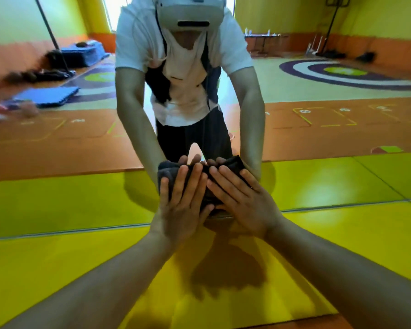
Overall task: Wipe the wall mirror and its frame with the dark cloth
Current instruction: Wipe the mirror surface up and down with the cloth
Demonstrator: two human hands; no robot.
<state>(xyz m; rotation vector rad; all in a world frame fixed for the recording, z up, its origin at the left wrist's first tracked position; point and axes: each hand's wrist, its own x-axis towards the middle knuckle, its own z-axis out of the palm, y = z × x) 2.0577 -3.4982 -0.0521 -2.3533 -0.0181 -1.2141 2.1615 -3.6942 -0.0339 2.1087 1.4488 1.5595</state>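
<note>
Dark grey cloth, folded into a thick soft pad [164, 181], lies flat against the glass of the large wall mirror [318, 138], low down, just above the mirror's thin grey lower edge strip [69, 231].

Both hands are on it. The left hand [183, 205] covers the left half and the right hand [244, 203] the right half. Their inner sides meet over the cloth's middle.

- The left fingers [179, 179] are straight and close together, laid flat on the pad and pressing, not curled round it.
- The right fingers [226, 179] are also straight, slightly fanned, angled up and to the left.
- The thumbs are mostly hidden; I cannot tell how they lie.
- The cloth shows past the left hand's outer side as a rounded fold. A dark corner shows above the right fingertips, though I cannot tell cloth from its reflection there.

The reflected fingertips [184, 160] meet the real ones at the top of the pad.

The lower edge strip runs just under the heels of both hands, sloping up to the right. Below it lies a glossy yellow floor mat [57, 269], which carries the shadow of the hands. Glass runs wide to the left, to the right and upward. The picture shows no side or top edge of the mirror. A reflected person in a white shirt [188, 91] leans in over the hands.
</note>
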